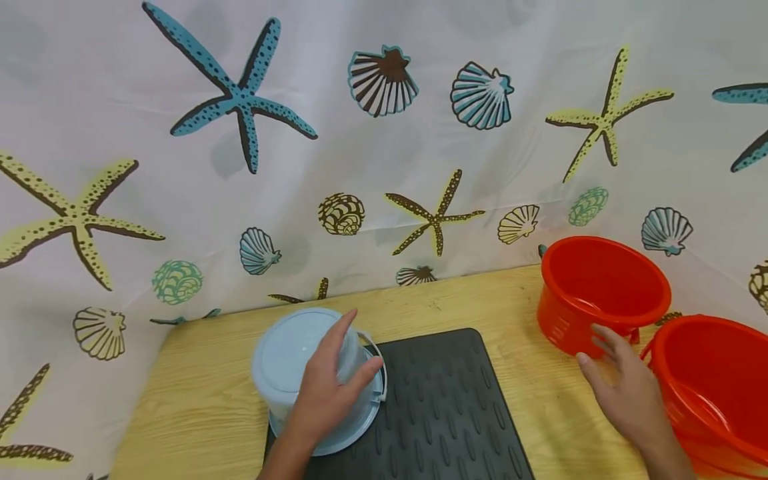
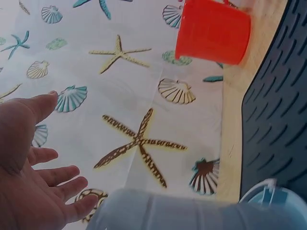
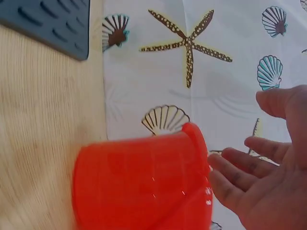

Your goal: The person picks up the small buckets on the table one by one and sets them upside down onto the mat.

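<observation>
A light blue bucket (image 1: 285,353) stands upside down on a dark ribbed mat (image 1: 438,400), its base up and its white handle lying by the rim. Over its right side my left hand (image 1: 327,390) is held with thumb and fingers spread, gripping nothing. The left wrist view shows that hand (image 2: 45,177) beside the bucket's pale side (image 2: 168,213). My right hand (image 1: 630,393), fingers apart and holding nothing, is between two red buckets. In the right wrist view its fingertips are right at the rim of one red bucket (image 3: 139,182).
The farther red bucket (image 1: 564,320) stands upright at the table's back right. A nearer red bucket (image 1: 702,407) is upright at the right edge of view. A cloth (image 1: 372,153) printed with starfish and shells hangs behind the wooden table (image 1: 192,380).
</observation>
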{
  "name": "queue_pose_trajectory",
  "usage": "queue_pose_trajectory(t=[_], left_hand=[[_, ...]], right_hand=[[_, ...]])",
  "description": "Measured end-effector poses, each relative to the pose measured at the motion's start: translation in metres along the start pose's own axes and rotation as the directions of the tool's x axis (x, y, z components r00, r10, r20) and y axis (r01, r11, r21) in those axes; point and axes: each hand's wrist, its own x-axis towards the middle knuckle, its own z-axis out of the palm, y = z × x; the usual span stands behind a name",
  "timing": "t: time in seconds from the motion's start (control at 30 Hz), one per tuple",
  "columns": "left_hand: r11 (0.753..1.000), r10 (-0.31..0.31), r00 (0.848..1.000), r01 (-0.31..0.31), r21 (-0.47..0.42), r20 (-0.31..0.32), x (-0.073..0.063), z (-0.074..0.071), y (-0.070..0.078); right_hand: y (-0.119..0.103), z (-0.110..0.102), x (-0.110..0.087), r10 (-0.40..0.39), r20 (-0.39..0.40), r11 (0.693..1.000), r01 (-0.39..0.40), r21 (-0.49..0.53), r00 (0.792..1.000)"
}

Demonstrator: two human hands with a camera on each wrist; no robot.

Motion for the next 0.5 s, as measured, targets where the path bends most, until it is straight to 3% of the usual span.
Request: queue_pose_trajectory(t=[0.17,0.27,0.4,0.43,0.5], left_hand=[[0.997,0.003,0.991,0.007,-0.075,0.136,0.006,0.026,0.006],[0.994,0.000,0.976,0.024,-0.108,0.218,0.006,0.036,0.008],[0.995,0.006,0.960,0.023,-0.101,0.282,0.005,0.046,0.009],[0.996,0.007,0.957,0.021,-0.092,0.289,0.005,0.047,0.009],[0.997,0.006,0.952,0.018,-0.076,0.305,0.004,0.050,0.008]], right_hand=[[0.012,-0.019,-0.013,0.088,-0.191,0.972,-0.126,-0.197,0.978],[0.014,-0.032,-0.022,0.217,-0.276,0.913,-0.295,-0.281,0.936],[0.015,-0.047,-0.031,0.383,-0.333,0.819,-0.484,-0.309,0.862],[0.017,-0.049,-0.033,0.410,-0.335,0.802,-0.511,-0.310,0.848],[0.026,-0.050,-0.036,0.427,-0.362,0.803,-0.531,-0.271,0.829]])
